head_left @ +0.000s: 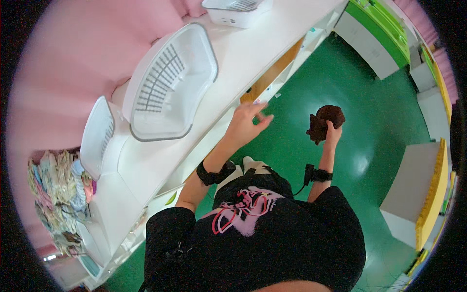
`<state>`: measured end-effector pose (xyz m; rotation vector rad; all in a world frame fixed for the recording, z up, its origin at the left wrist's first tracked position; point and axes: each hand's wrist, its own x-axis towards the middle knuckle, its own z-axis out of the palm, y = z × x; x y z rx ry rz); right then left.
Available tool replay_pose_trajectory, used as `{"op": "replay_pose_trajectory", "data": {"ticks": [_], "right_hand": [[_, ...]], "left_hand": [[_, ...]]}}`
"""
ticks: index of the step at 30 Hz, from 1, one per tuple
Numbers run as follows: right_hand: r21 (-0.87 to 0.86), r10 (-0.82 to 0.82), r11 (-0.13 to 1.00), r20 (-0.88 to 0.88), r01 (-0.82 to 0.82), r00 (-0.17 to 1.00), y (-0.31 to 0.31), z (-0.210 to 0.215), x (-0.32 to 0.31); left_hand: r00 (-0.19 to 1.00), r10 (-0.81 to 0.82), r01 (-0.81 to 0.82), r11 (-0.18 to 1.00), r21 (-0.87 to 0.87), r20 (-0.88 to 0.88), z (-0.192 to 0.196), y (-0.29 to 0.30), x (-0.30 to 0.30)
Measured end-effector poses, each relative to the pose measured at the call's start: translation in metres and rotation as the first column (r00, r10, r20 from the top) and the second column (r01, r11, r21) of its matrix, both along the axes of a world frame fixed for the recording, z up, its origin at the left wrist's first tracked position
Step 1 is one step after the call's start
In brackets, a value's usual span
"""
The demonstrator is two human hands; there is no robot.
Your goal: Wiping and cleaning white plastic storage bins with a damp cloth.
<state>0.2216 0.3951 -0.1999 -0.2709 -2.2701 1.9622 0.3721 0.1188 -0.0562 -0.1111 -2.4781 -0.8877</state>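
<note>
Black-sleeved arms rose over the green floor: the right hand [332, 132] clenched a dark brown cloth [324, 121] aloft, the left hand [245, 124] hung released near the desk [243, 53], beside the large white basket [170, 82].

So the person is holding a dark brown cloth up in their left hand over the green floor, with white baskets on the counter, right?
Not quite: the head view shows the dark brown cloth in the right hand, not the left. The left hand is open and holds nothing. The green floor and white baskets on the counter are right.
</note>
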Motion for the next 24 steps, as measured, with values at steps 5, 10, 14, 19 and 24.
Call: {"op": "replay_pose_trajectory", "data": {"ticks": [5,10,14,19,24], "right_hand": [[-0.165,0.252,0.953,-0.036,-0.254,0.967,-0.071,0.025,-0.002],[-0.311,0.624,0.707,-0.149,-0.635,0.767,-0.199,0.068,-0.003],[0.220,0.794,0.596,-0.305,-0.772,0.526,-0.323,0.095,0.014],[0.857,0.959,0.216,-0.097,-0.469,0.265,-0.407,0.053,0.043],[0.857,0.957,0.272,-0.192,-0.438,0.218,-0.399,0.040,0.053]], "left_hand": [[0.903,0.390,-0.397,0.918,0.004,0.179,-0.048,-0.040,0.029],[0.684,0.723,-0.623,0.649,-0.436,0.098,-0.087,-0.097,0.070],[0.613,0.781,-0.638,0.577,-0.509,0.117,-0.100,-0.110,0.078],[0.474,0.875,-0.683,0.438,-0.584,0.103,-0.117,-0.122,0.068],[0.453,0.890,-0.662,0.370,-0.652,0.046,-0.143,-0.133,0.074]]}}
